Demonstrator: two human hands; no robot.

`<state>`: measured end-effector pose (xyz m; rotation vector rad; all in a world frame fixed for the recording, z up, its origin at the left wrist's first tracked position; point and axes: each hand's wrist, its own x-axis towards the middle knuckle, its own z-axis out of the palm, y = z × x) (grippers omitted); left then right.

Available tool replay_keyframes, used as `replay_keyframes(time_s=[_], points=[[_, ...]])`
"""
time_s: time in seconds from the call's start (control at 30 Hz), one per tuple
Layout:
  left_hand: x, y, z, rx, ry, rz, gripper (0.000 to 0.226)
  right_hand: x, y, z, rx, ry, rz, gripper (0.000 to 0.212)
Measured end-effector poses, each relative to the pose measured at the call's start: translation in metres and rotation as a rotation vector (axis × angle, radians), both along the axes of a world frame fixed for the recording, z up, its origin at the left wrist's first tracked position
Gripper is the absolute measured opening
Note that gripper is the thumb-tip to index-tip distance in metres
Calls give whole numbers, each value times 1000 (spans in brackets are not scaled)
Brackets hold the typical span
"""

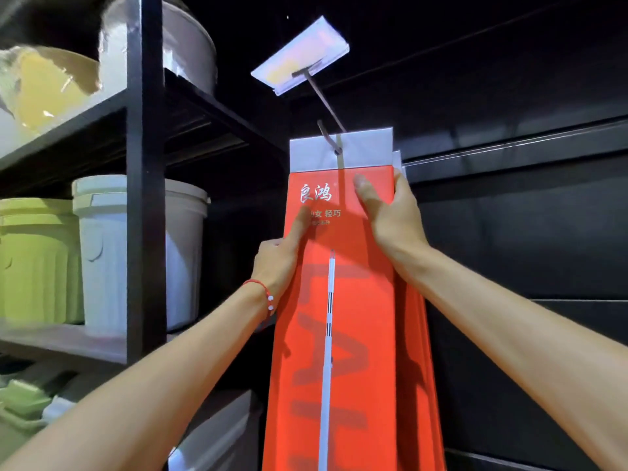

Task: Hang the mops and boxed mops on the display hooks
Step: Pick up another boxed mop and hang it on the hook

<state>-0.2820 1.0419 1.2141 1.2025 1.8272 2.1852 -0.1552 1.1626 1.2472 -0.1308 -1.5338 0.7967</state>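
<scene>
Left hand [278,263] gripping left edge of red boxed mop [356,334], right hand [390,215] gripping right edge

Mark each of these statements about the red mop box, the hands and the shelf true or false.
1. The hook passes through the white tab of the red box. True.
2. Only one hand holds the box. False: the left hand and right hand both grip it.
3. A green bucket stands on the shelf. True.
4. The label hangs below the box. False: the price tag holder sits above it.
</scene>
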Motion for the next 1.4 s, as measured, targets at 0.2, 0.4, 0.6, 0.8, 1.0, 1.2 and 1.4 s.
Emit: replay_keyframes(time_s=[0.2,0.4,0.6,0.8,1.0,1.2,1.4], points=[[2,30,-16,110,-62,-98,90,-8,18,-60,53,-23,-60,104],[8,46,-36,148,-53,-212,63,-3,34,-101,-21,-92,-127,108],[6,53,-75,112,-61,-288,62,5,36,-104,-15,-94,-125,104],[-2,53,-113,65,-49,-295,73,5,28,-112,-7,-74,-122,92],[-7,46,-158,6,-46,-284,61,6,15,-180,-67,-126,-161,79],[-9,44,-174,-50,-26,-242,49,17,11,-220,-97,-228,-171,81],[-9,40,-174,-78,-13,-162,77,20,18,-219,-131,-264,-107,94]])
